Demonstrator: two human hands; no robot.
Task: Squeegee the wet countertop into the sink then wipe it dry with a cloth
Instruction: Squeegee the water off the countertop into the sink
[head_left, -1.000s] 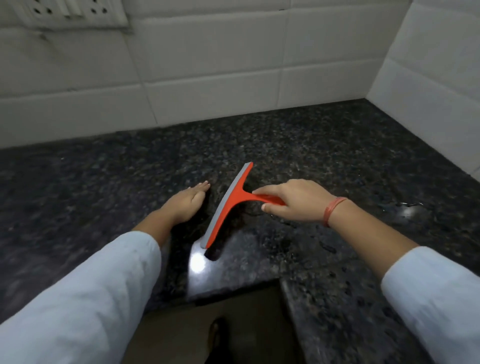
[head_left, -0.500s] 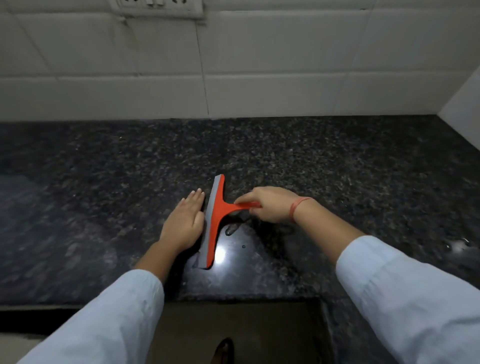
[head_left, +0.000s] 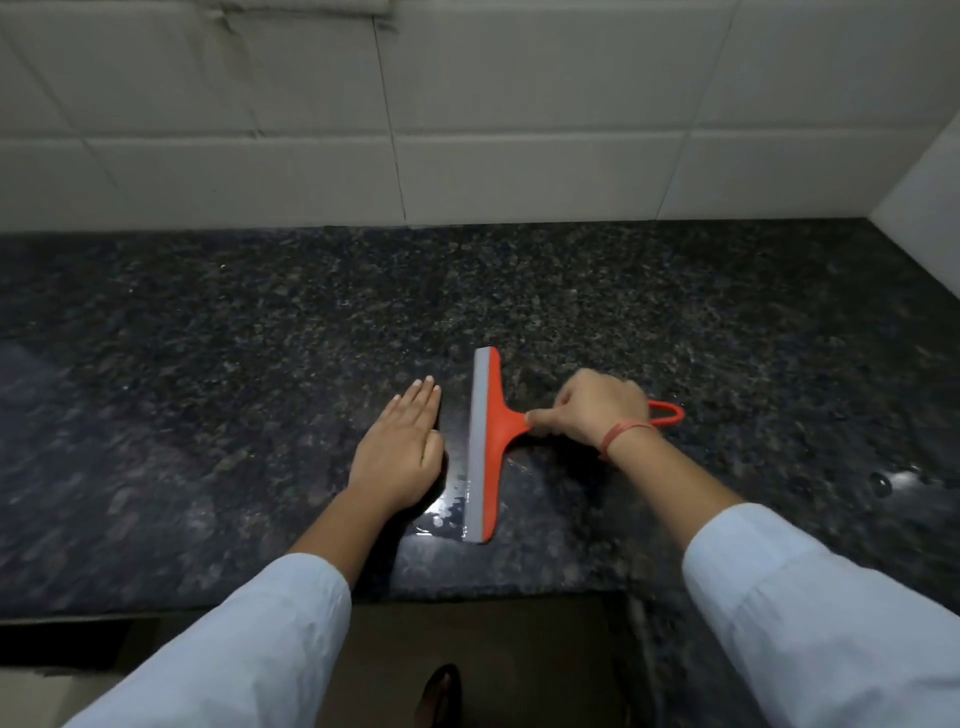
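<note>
Head view: right hand (head_left: 597, 408) grasps the squeegee (head_left: 485, 447) on the countertop (head_left: 208, 389); left hand (head_left: 400, 457) lies released, flat at its 9 o'clock, risking blocked water, uneven streaks

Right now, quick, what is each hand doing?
Left hand: open, flat on the countertop, holding nothing.
Right hand: fingers closed around the handle of the orange squeegee.
</note>
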